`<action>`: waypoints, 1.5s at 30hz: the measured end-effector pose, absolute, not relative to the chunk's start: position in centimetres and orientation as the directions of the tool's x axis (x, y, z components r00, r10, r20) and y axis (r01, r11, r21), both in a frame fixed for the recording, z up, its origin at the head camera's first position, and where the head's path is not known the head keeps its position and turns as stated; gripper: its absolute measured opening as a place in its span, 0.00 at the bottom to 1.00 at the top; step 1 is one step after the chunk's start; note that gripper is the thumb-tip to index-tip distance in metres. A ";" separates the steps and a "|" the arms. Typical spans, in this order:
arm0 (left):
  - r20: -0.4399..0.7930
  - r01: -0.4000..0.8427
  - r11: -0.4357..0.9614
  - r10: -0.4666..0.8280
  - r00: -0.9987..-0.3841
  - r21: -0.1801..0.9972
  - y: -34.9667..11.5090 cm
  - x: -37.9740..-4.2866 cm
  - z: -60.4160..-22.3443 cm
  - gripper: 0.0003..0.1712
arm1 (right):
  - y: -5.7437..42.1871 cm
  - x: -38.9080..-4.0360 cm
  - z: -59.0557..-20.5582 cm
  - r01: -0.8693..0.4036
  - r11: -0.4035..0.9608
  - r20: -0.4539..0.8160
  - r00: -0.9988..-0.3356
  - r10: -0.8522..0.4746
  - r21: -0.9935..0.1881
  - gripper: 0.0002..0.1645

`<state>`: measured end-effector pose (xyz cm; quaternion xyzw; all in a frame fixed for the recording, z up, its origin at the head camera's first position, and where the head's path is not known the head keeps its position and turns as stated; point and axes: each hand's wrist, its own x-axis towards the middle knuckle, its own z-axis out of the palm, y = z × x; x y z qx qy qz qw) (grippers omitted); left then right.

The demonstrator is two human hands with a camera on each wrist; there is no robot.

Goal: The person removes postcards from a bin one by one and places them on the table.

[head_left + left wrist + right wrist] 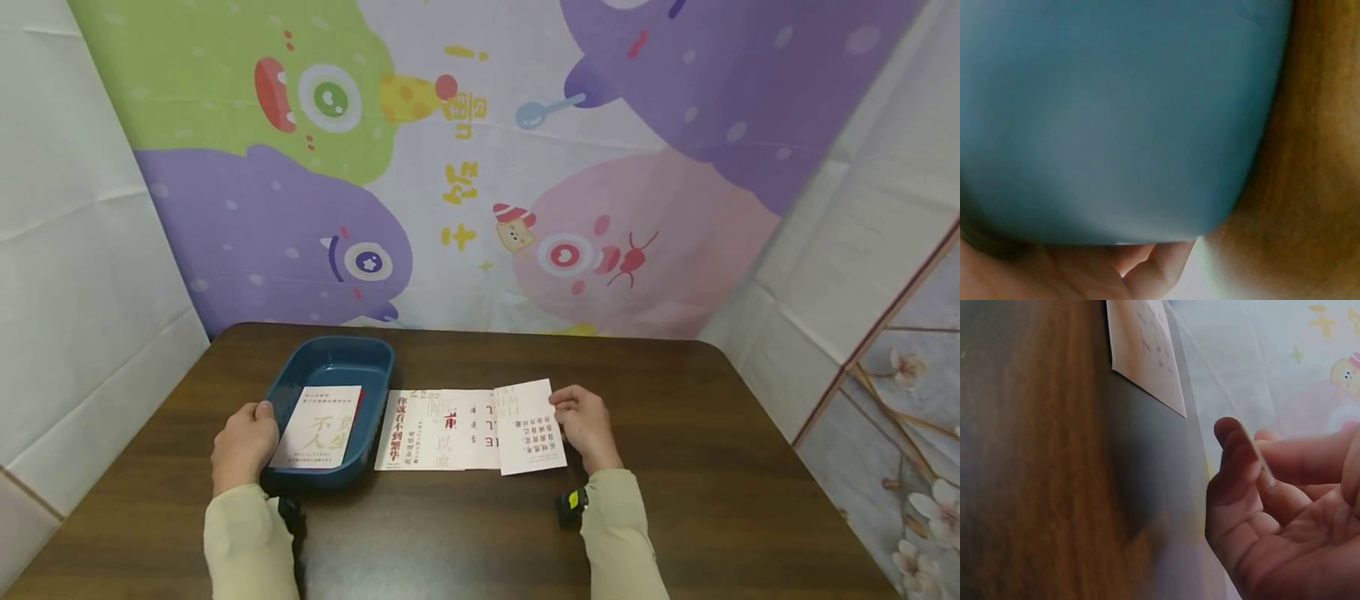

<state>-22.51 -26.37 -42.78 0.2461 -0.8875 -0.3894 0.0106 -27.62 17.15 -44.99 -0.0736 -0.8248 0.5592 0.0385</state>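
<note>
My right hand pinches a white printed card by its right edge, tilted at the right end of a row of cards. In the right wrist view the held card shows edge-on between the thumb and fingers. Beneath and left of it, overlapping printed cards lie in a row on the table. At the far left my left hand grips the left rim of a blue tray. Inside the tray lies a white card with gold characters, a red edge showing under it. The tray's outer wall fills most of the left wrist view.
The dark wooden table runs back to a cartoon-printed curtain. White panels stand at the left and right. The tray's right side stands close to the row's left end.
</note>
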 end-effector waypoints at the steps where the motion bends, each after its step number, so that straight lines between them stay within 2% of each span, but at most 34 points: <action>1: -0.177 -0.432 0.572 -0.447 -0.877 0.698 -26.4 -22.5 -42.8 0.36 | 17.2 -27.7 -45.0 0.082 0.354 -0.020 -0.984 0.174 -0.932 0.11; 8: -0.192 -0.443 0.560 -0.450 -0.872 0.700 -26.3 -22.6 -42.9 0.36 | 17.6 -27.9 -45.3 0.110 0.308 -0.041 -0.974 0.221 -0.945 0.11; 14: -0.199 -0.451 0.551 -0.456 -0.868 0.702 -26.1 -22.4 -42.8 0.36 | 17.6 -28.0 -45.7 0.122 0.331 -0.052 -0.976 0.211 -0.936 0.12; 35: -0.183 -0.442 0.557 -0.459 -0.869 0.704 -25.9 -22.7 -42.7 0.36 | 17.4 -28.3 -46.1 0.145 0.267 -0.097 -0.978 0.184 -0.953 0.13; 45: -0.193 -0.449 0.552 -0.459 -0.867 0.703 -26.2 -22.7 -42.8 0.37 | 17.7 -28.0 -45.8 0.178 0.312 -0.129 -0.976 0.173 -0.933 0.12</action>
